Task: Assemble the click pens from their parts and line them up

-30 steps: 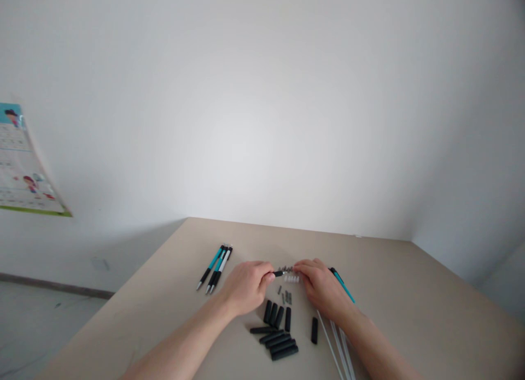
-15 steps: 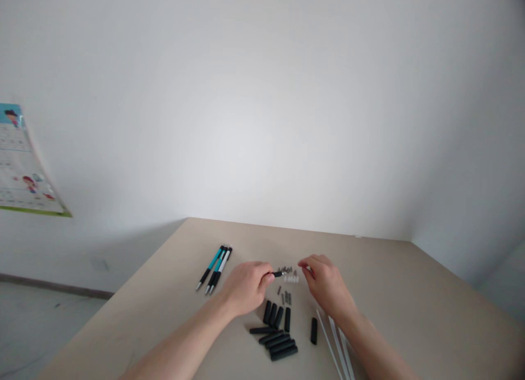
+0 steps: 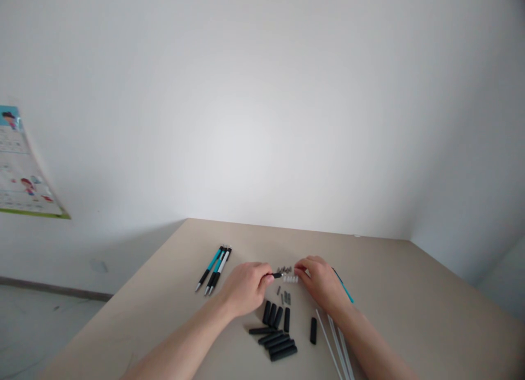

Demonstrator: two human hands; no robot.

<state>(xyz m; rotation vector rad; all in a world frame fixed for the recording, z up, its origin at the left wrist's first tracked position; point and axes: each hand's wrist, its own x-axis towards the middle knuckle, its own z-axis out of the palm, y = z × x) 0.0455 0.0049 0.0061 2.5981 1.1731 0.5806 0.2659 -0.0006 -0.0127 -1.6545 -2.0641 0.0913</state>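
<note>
Pinched in my left hand [image 3: 248,284] is a black pen part [image 3: 278,275], its small pale end pointing right. My right hand [image 3: 319,279] has thumb and index finger pressed together at the right end of the small-parts rows. Whatever those fingertips hold, if anything, is too small to make out. Between my hands lie silver metal pen tips [image 3: 284,269] and a row of small white plastic pieces [image 3: 291,279]. Just below them are several small springs [image 3: 287,298]. Several black rubber grips [image 3: 279,339] lie nearer to me.
Three assembled pens [image 3: 214,269] lie left of my left hand. Clear thin tubes [image 3: 337,342] lie under my right forearm, and a single black grip [image 3: 313,331] is beside them. A teal pen barrel [image 3: 344,287] shows behind my right hand. The wall [image 3: 262,123] borders the table's far edge.
My right hand has shifted slightly left and down, to the small parts. The teal barrel beyond it has come into sight. My left hand stays in place with the black pen part.
</note>
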